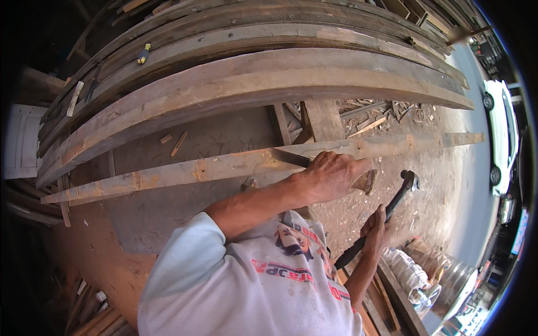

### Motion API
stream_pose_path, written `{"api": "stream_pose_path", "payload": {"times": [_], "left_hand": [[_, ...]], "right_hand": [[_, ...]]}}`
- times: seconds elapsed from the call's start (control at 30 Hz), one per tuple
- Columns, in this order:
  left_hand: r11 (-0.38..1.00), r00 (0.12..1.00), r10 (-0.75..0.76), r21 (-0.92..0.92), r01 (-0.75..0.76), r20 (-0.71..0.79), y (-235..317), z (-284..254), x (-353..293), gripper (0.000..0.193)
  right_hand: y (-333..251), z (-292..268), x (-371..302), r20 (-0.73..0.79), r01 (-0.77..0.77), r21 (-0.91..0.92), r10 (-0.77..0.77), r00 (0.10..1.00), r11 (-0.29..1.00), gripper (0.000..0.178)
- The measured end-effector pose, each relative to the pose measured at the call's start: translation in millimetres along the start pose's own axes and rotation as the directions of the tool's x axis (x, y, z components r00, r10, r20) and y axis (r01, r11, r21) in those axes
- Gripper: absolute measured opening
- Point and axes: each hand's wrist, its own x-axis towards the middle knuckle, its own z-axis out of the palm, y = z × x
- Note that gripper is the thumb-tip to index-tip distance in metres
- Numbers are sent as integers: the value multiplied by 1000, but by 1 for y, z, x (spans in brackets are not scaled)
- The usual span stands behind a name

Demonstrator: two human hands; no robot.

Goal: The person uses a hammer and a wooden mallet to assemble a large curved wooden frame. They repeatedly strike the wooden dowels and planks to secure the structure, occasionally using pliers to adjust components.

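My left hand (335, 175) is wrapped round a chisel. Its wide dark blade (291, 157) points left and lies against the upper edge of a long, narrow weathered plank (224, 168); the worn wooden butt of its handle (366, 182) sticks out at the right of my fist. Lower and to the right, my right hand (374, 227) grips a claw hammer (399, 197) by its black handle. The hammer's metal head (411, 180) is up, apart from the chisel. Rusty stains and small holes mark the plank.
Beyond the plank run thick long timbers (241, 84), with a yellow-and-black tool handle (144, 54) lying on one. A wooden support (325, 120) stands under them. Wood scraps (370, 126) litter the ground. White sacks (406, 274) sit at lower right; a white car (500, 137) stands on the road.
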Motion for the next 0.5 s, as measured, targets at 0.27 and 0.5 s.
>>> {"api": "stream_pose_path", "payload": {"times": [0.27,0.5], "left_hand": [[969,965,-106,-194,154,240,15,-3,-30,56],[952,973,112,-258,-164,-203,29,-7,-30,56]], "right_hand": [[16,4,2,14,7,8,-7,1000,1000,35],[7,2,19,19,47,17,-47,999,999,36]]}}
